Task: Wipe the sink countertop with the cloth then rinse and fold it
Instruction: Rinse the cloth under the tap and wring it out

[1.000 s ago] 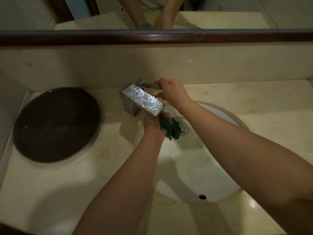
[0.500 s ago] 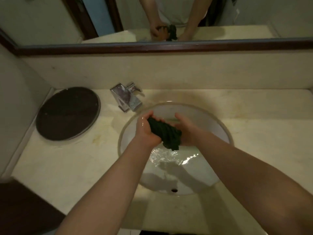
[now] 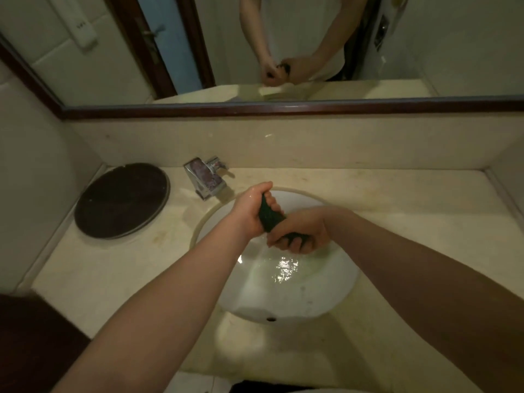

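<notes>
A dark green cloth (image 3: 269,218) is twisted into a tight roll between both hands above the white sink basin (image 3: 334,302). My left hand (image 3: 251,209) is shut on the roll's upper end. My right hand (image 3: 300,234) is shut on its lower end, with the knuckles turned down. Most of the cloth is hidden inside the two fists. Water glints in the bottom of the basin (image 3: 283,269). The beige stone countertop (image 3: 107,268) surrounds the basin.
A chrome faucet (image 3: 205,177) stands at the basin's back left. A round dark lid (image 3: 122,199) lies on the counter at the left. A mirror (image 3: 283,46) above the backsplash reflects the person's arms and the cloth. Walls close both ends.
My right hand left the faucet handle and took hold of the cloth. Both hands now twist the cloth over the basin. The camera has pulled back and up.
</notes>
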### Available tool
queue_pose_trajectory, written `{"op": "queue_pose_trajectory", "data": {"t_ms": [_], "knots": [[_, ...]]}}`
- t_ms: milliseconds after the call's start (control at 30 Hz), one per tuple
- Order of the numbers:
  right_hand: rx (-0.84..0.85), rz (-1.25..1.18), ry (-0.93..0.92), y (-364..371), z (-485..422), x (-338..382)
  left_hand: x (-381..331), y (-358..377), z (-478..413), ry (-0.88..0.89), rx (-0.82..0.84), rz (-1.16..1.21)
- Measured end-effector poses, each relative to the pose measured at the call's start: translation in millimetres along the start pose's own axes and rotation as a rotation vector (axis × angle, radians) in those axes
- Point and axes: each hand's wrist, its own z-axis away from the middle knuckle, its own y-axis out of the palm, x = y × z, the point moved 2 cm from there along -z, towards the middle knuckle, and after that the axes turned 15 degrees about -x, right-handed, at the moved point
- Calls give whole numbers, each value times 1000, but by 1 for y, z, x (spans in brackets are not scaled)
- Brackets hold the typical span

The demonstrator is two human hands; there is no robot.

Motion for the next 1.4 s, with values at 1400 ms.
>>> {"op": "queue_pose_trajectory", "data": {"t_ms": [1400], "knots": [[-810, 393, -247, -10, 26, 37, -20, 11, 32, 1475, -171, -1870]]}}
